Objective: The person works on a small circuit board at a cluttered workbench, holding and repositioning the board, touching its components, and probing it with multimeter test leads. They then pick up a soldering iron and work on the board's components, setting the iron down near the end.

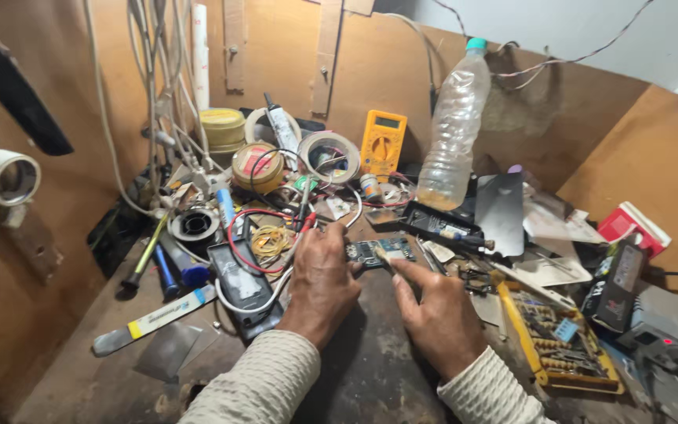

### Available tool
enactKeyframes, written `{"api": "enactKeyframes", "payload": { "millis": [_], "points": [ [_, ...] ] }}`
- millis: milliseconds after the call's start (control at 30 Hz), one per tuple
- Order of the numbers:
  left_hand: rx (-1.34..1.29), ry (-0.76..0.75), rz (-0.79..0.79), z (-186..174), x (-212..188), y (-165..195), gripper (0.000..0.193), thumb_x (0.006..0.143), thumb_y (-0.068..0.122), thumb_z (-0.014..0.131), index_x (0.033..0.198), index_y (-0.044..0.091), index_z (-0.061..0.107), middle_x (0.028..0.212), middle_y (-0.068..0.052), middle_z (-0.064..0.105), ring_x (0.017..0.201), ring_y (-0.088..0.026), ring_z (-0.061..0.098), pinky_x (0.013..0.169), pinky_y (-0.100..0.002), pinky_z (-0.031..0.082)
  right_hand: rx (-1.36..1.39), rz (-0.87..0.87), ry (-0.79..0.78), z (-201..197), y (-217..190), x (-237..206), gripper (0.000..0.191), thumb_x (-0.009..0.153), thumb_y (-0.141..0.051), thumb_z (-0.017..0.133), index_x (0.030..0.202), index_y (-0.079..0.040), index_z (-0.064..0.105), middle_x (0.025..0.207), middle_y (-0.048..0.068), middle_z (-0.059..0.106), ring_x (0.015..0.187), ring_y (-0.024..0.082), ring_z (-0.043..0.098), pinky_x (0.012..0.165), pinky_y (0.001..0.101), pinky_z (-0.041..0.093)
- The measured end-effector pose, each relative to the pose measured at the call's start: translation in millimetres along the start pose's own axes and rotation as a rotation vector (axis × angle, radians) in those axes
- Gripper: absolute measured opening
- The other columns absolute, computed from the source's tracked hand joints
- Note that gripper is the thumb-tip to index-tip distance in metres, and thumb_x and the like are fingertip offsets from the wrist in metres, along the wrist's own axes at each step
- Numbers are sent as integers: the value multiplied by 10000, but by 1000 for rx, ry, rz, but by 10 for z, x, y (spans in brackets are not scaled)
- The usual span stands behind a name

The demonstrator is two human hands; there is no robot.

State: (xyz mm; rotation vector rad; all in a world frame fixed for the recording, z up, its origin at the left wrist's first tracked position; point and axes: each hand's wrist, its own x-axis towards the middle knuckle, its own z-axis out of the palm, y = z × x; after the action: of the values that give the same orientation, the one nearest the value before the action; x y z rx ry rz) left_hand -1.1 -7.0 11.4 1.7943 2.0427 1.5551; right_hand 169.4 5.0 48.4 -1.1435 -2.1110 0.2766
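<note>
At the middle of the bench [370, 369], just in front of the clutter, lies a small circuit board [380, 252], and both hands meet at it. The left hand [322, 283] rests with its fingers curled over the left end of the board and presses it down; this hand wraps nothing, it only pins the board flat. The right hand [433, 310] comes from the right of the board, with thumb and forefinger pinched narrow on a thin brush [384, 257], whose pale tip touches the top of the board. I cannot tell if the bristles are wet or dry.

Behind the board stand a yellow multimeter [383, 144] and a clear bottle [453, 126], the bottle to the right of the meter. Left of the board a phone [238, 283] lies flat, with red and white wires looped over it. Right of the board and nearer to the person sits a yellow tray [563, 345] with small parts.

To my judgement, the step in hand is brushing the surface of the board while the other hand steadies it. The next move, I think, calls for short light strokes across the parts, with the left fingers firm so that the board does not slide, and with care not to bend any small component or catch the wires near the left edge of the board.
</note>
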Motion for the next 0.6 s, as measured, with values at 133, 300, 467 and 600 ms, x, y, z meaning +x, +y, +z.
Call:
{"api": "enactKeyframes", "payload": {
  "millis": [133,300,467,600],
  "points": [
    [4,13,20,7,-7,-13,470,695,49,844,1109,-9,629,891,-200,658,936,-377,608,849,-488,473,-109,115,-50,-81,0,-5,301,891,-215,667,1143,-88,771,903,253,746,784,370,762,725,430,579],
    [-6,-13,39,22,6,-31,450,725,44,827,1129,-3,635,871,-184,670,932,-367,612,861,-479,478,-22,-109,-52,-234,49,75,260,866,-168,659,1055,-44,788,951,201,791,806,297,804,749,371,608],
    [-8,4,5,35,-13,-31,474,698,47,833,1127,4,637,885,-200,657,909,-388,604,833,-495,470,15,-65,-77,-158,-24,86,287,862,-169,670,1096,-49,784,935,211,779,774,289,786,735,363,597],
    [-12,-10,54,-2,1,-32,394,744,36,801,1100,7,633,835,-177,670,932,-376,610,848,-492,472,-282,458,-351,-405,75,127,296,937,-219,700,1214,-168,792,854,216,806,717,292,738,704,388,562]
  ]
}}
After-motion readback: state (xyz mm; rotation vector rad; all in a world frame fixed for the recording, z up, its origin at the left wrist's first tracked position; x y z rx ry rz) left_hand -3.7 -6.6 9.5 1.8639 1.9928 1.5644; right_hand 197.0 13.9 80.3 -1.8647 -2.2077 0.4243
